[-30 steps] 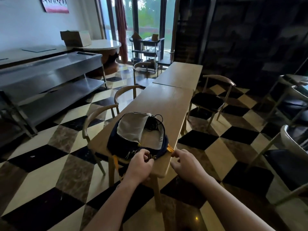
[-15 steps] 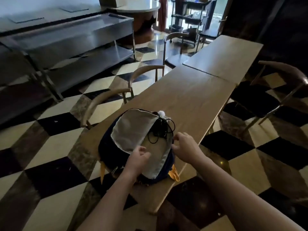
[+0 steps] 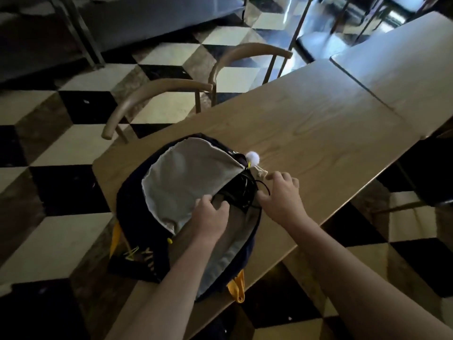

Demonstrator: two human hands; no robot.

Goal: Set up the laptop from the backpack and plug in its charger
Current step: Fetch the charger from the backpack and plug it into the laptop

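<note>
A dark blue backpack (image 3: 132, 217) with yellow straps lies unzipped on the near end of a wooden table (image 3: 306, 133), its grey lining (image 3: 186, 177) turned up. My left hand (image 3: 212, 215) reaches into the opening, fingers curled over the lining's edge. My right hand (image 3: 282, 195) hovers at the bag's right rim with fingers spread, beside a tangle of black charger cable (image 3: 241, 192) inside the bag. A white pompom charm (image 3: 252, 157) hangs at the zipper. No laptop is visible.
Two wooden chairs (image 3: 159, 92) stand tucked in on the table's left side. A second table (image 3: 402, 57) abuts the far end. The floor is black, white and brown checkered tile. A metal shelf unit stands at the far left.
The view has moved closer and tilted down over the bag. My left hand went from the bag's near edge into the opening; my right hand moved up to the cable at the right rim.
</note>
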